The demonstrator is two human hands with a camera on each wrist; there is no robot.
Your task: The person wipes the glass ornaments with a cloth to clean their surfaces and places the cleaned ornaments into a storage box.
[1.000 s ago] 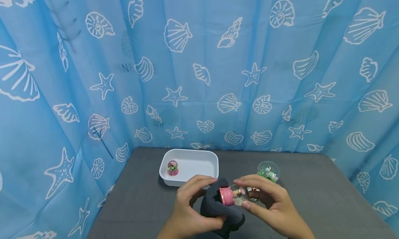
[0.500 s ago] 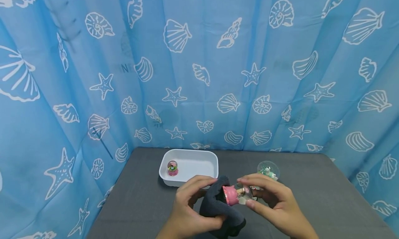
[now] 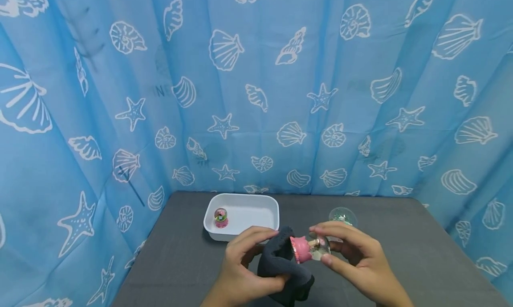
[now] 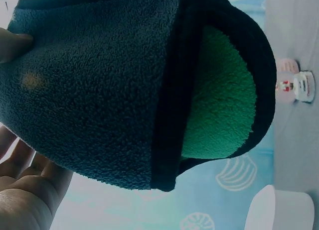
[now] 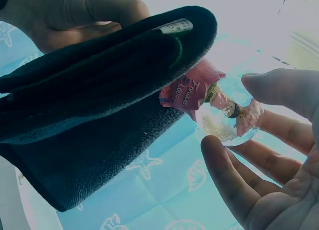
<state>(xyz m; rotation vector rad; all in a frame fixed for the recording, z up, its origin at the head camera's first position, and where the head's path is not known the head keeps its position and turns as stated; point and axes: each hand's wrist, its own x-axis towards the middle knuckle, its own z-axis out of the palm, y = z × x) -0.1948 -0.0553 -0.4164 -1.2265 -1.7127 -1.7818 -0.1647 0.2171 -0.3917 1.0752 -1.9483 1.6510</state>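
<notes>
My right hand (image 3: 356,258) pinches the clear dome of a snow globe (image 3: 306,249) between thumb and fingertips. The globe lies sideways, its pink base towards the left, with a small figure inside; "Forever Love" reads on the base (image 5: 192,89) in the right wrist view. My left hand (image 3: 250,264) grips a folded dark grey cloth (image 3: 280,268) with a black edge. Between its layers a green face (image 4: 222,95) shows in the left wrist view. The base's bottom sits right at the cloth's fold, overlapped by the cloth in the right wrist view.
A white tray (image 3: 252,216) stands at the back left of the grey table (image 3: 168,262). Inside its left end is a small pink-based snow globe (image 3: 221,218). Another clear globe (image 3: 344,215) stands behind my right hand, partly hidden. A shell-patterned blue curtain (image 3: 256,120) surrounds the table.
My right hand has shifted slightly right with the snow globe, so more of its pink base shows beyond the cloth. My left hand and the cloth have barely moved.
</notes>
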